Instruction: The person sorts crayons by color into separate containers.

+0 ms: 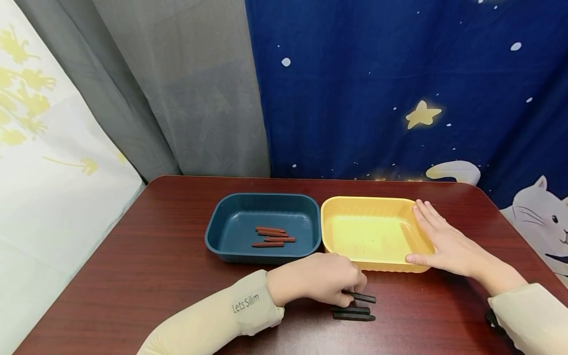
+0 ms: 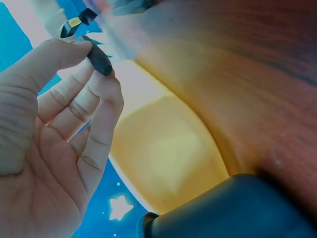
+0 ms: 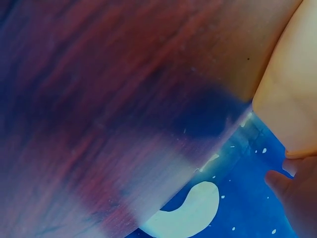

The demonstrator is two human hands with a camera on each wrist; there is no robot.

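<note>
My left hand (image 1: 321,277) pinches a black crayon (image 1: 363,297) between thumb and fingertips, in front of the yellow tray. In the left wrist view the held crayon (image 2: 100,59) shows end-on, gripped at the tips. Just below it, more black crayons (image 1: 353,317) lie side by side on the table. My right hand (image 1: 448,245) rests on the right rim of the yellow tray (image 1: 368,198), fingers straight and thumb spread along the front corner. Only part of that hand (image 3: 302,198) appears in the right wrist view.
Left of the yellow tray, almost touching it, stands a dark blue tray (image 1: 262,196) with several reddish-brown crayons (image 1: 273,239) inside. Both sit on a dark red wooden table (image 1: 177,276). Behind its far edge hang a grey curtain (image 1: 199,98) and a blue starry one (image 1: 355,88).
</note>
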